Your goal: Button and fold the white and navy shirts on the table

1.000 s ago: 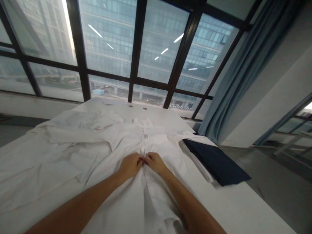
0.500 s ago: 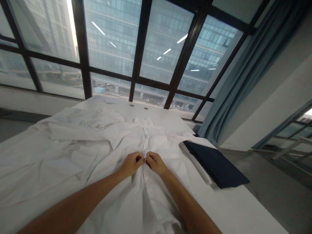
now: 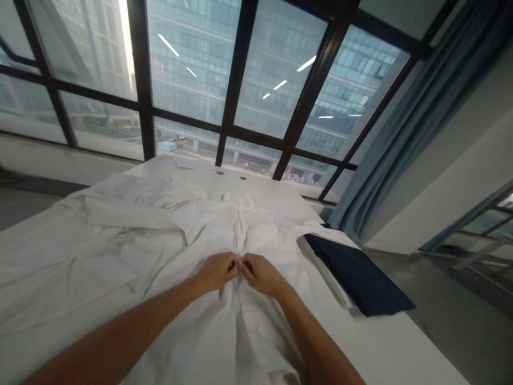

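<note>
Since a second ago both hands have hardly moved: the left hand point(image 3: 217, 269) and right hand point(image 3: 261, 274) still pinch the white shirt point(image 3: 256, 235) placket, so the fastening of it seems unfinished.

**Hands creep a little down the shirt front**

Over the last second the changes are small. The left hand point(image 3: 217, 270) and right hand point(image 3: 260, 274), pinched together at the front opening of the crumpled white cotton shirt point(image 3: 192, 251), now sit slightly lower on the cloth than half a second ago, and the right hand has flattened a touch. Whether the fingertips have shifted their grip along the opening is, from here, too blurred to tell. The head has tipped: the folded dark navy cloth point(image 3: 360, 275) and the black-framed window point(image 3: 236, 80) both sit a little lower and further right in view than before.
</note>
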The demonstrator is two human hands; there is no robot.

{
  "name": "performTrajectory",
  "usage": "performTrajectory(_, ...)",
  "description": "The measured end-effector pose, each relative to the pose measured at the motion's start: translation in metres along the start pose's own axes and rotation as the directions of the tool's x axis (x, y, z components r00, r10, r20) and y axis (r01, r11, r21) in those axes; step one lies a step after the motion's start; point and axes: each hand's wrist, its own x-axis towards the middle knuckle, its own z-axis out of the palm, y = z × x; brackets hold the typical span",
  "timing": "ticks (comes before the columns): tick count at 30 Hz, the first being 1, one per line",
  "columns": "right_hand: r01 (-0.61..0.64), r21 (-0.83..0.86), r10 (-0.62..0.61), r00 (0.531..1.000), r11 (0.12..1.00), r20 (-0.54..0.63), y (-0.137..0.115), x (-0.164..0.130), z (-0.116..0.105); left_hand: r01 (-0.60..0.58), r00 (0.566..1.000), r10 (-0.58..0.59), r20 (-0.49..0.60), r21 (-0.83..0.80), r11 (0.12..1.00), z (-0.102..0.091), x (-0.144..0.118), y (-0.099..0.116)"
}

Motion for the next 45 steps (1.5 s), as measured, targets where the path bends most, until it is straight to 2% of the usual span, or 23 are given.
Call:
performTrajectory(4,0.009,0.166,-0.009,1.000,0.986,-0.002,0.002,-0.002,0.002,-0.005,1.000,0.005,-0.007,-0.036,0.999,0.004,-0.001,-0.005)
performTrajectory(10,-0.025,0.191,0.030,0.999,0.981,-0.023,0.009,0.000,0.006,-0.031,0.999,0.028,-0.032,-0.086,0.996,0.003,-0.003,-0.001)
performTrajectory(17,-0.071,0.351,0.090,0.995,0.934,-0.038,0.018,0.004,0.018,-0.181,0.984,0.176,-0.040,-0.177,0.967,0.003,-0.001,-0.004)
performTrajectory(22,-0.071,0.460,0.104,0.994,0.885,-0.046,0.017,0.004,0.026,-0.206,0.977,0.213,-0.001,-0.267,0.942,0.001,0.001,-0.014)
performTrajectory(27,-0.001,0.420,0.085,0.980,0.907,-0.180,0.016,0.005,0.032,-0.188,0.978,0.208,0.032,-0.306,0.933,-0.001,0.002,-0.016)
performTrajectory(32,-0.108,0.398,0.136,0.990,0.911,-0.043,0.010,0.004,0.023,-0.106,0.994,0.113,0.016,-0.222,0.969,0.003,0.000,-0.012)
performTrajectory(38,-0.144,0.194,0.159,0.985,0.970,-0.065,0.004,0.007,0.016,-0.060,0.998,0.059,-0.020,-0.077,0.995,0.008,-0.002,-0.007)
performTrajectory(43,-0.230,0.153,0.220,0.972,0.961,0.076,0.005,0.008,0.016,-0.018,0.999,0.017,-0.040,-0.018,1.000,0.007,-0.005,-0.001)
performTrajectory(45,-0.243,0.174,0.230,0.969,0.954,0.093,0.006,0.007,0.016,0.009,0.999,-0.010,-0.041,-0.018,1.000,0.007,-0.005,0.002)
